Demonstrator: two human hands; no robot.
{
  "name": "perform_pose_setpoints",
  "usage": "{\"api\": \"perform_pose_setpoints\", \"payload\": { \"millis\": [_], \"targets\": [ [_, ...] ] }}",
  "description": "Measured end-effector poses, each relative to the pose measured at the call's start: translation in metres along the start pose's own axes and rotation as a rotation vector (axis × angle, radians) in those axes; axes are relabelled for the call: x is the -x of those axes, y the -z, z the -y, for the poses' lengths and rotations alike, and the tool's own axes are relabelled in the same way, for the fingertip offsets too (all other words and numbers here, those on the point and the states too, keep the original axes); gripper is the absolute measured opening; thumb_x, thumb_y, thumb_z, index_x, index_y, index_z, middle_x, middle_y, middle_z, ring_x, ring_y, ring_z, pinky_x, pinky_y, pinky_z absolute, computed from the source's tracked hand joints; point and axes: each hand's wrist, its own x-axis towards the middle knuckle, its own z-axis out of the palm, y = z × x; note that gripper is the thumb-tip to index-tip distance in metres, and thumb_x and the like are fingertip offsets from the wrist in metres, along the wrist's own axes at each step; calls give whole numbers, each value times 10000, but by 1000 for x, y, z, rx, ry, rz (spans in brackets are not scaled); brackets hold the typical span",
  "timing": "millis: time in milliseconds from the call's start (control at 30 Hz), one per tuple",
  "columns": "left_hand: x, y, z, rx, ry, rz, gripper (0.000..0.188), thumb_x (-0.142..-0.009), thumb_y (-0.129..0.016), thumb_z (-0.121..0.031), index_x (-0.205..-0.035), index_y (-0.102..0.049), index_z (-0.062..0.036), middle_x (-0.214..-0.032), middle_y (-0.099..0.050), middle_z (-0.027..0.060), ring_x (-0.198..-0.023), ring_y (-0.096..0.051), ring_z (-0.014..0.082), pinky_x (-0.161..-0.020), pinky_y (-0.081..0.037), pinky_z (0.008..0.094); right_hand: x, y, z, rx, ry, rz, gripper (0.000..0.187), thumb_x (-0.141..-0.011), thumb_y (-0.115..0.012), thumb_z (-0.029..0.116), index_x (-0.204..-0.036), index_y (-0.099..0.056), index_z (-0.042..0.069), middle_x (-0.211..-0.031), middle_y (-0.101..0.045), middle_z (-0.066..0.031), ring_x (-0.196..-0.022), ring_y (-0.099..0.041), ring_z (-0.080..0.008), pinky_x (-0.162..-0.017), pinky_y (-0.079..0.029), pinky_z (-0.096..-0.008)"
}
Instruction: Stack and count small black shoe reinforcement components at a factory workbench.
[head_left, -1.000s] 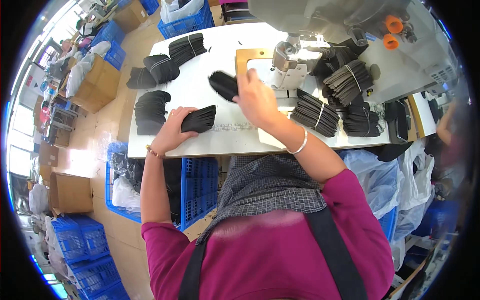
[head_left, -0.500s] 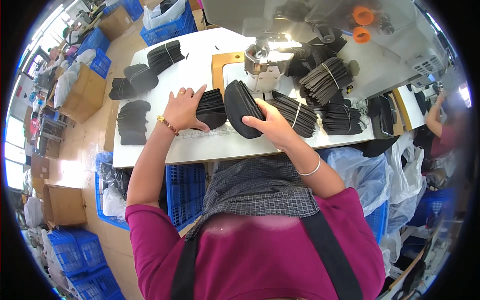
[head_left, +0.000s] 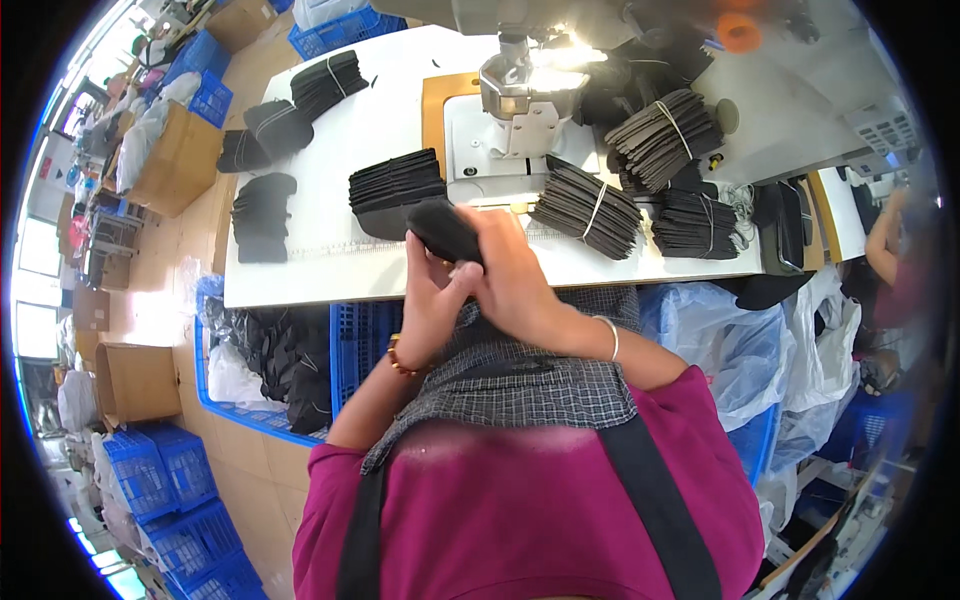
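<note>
Close to the table's front edge, both hands hold a stack of black, rounded fabric pieces. My left hand grips its lower left end, thumb pressed against the near side. My right hand closes over the right side, covering much of the stack. Just beyond it, a second stack of black pieces lies loose on the white table. To the right rests a tied bundle of black pieces, in front of the sewing machine head.
Tied bundles and flat grey pieces lie at the table's left. More bundles crowd the right, beside a grey machine body. Below the table stand a blue crate and plastic bags. Another person's arm shows far right.
My left hand has left the stack lying on the table and joined the right hand on the held stack. That stack has come nearer to me and turned.
</note>
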Motion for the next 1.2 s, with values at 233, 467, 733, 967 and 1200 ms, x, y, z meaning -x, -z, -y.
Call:
{"api": "perform_pose_setpoints", "payload": {
  "millis": [233,467,733,967,1200],
  "targets": [
    [16,24,8,326,436,-42,294,-967,-644,-57,-1248,-577,-6,-1132,-662,68,-1009,-662,177,-888,-560,341,14,37,-6,-337,-299,402,547,-847,-725,58,-1367,-560,21,-1128,-570,-77,-923,-560,-174,-848,-484,-304],
    [19,26,10,226,466,-3,401,-1003,-618,-165,-1340,-508,21,-1238,-632,130,-1118,-649,221,-966,-555,379,22,40,-17,-456,-386,337,406,-878,-682,-11,-1279,-618,-8,-1073,-641,-57,-844,-579,-105,-764,-492,-257],
    [18,15,8,185,387,-78,280,-947,-701,-87,-1198,-611,-1,-1106,-674,57,-967,-665,144,-856,-567,308,27,35,-7,-254,-224,199,372,-841,-744,54,-1201,-655,30,-1030,-644,-92,-728,-608,-195,-653,-506,-301],
    [16,17,0,181,423,-37,290,-939,-713,-89,-1196,-614,3,-1099,-680,66,-970,-664,143,-851,-567,306,24,35,-10,-392,-300,210,341,-903,-685,38,-1242,-648,29,-1017,-681,-105,-790,-659,-189,-690,-535,-291],
    [15,20,-1,229,471,-85,318,-965,-687,-130,-1236,-586,1,-1124,-673,69,-982,-666,145,-851,-570,313,22,38,-8,-388,-332,263,420,-943,-586,-52,-1340,-629,77,-966,-718,-76,-867,-658,-123,-787,-525,-257]
  ]
}}
